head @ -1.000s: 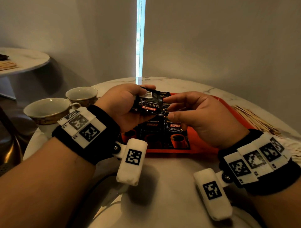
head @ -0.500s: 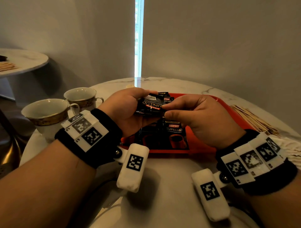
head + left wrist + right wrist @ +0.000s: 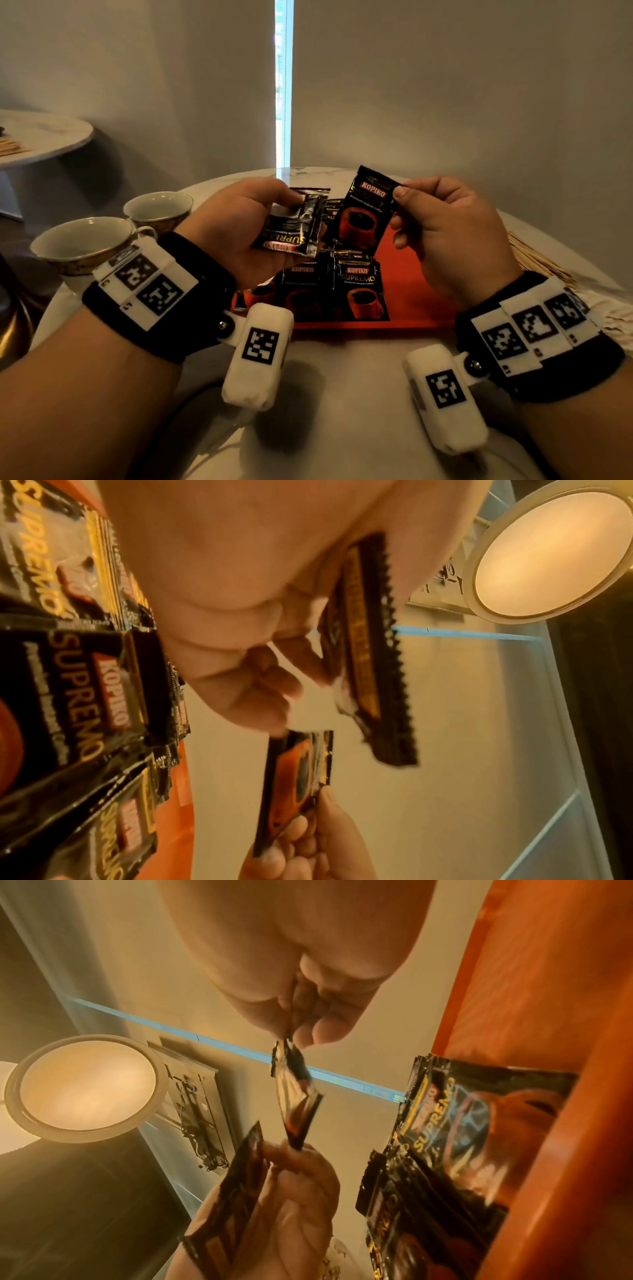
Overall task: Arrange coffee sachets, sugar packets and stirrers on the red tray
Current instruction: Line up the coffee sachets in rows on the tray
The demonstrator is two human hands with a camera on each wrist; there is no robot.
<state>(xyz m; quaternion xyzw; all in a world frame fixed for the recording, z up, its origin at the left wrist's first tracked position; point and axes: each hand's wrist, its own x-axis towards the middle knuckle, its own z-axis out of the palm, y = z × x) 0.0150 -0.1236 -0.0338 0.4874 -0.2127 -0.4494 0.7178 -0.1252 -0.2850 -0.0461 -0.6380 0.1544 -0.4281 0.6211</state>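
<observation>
Above the red tray (image 3: 411, 291), my left hand (image 3: 239, 222) grips a small stack of black Kopiko coffee sachets (image 3: 291, 226), printed side up and upside down to me. My right hand (image 3: 445, 233) pinches one sachet (image 3: 363, 216) by its top right corner, upright and facing me, just right of the stack. The left wrist view shows the stack (image 3: 373, 647) edge-on and the single sachet (image 3: 294, 783) below it. In the right wrist view the pinched sachet (image 3: 294, 1093) hangs from my fingertips. Several sachets (image 3: 335, 291) lie on the tray's left half. Wooden stirrers (image 3: 537, 257) lie right of the tray.
Two gold-trimmed cups (image 3: 85, 243) (image 3: 157, 209) stand on the round marble table (image 3: 342, 394) at the left. Pale packets (image 3: 616, 318) lie at the right edge by the stirrers. A second round table (image 3: 41, 137) stands far left. The tray's right half is bare red.
My right hand has drawn one sachet off the left hand's stack and lifted it up and to the right. Both hands have risen slightly above the tray.
</observation>
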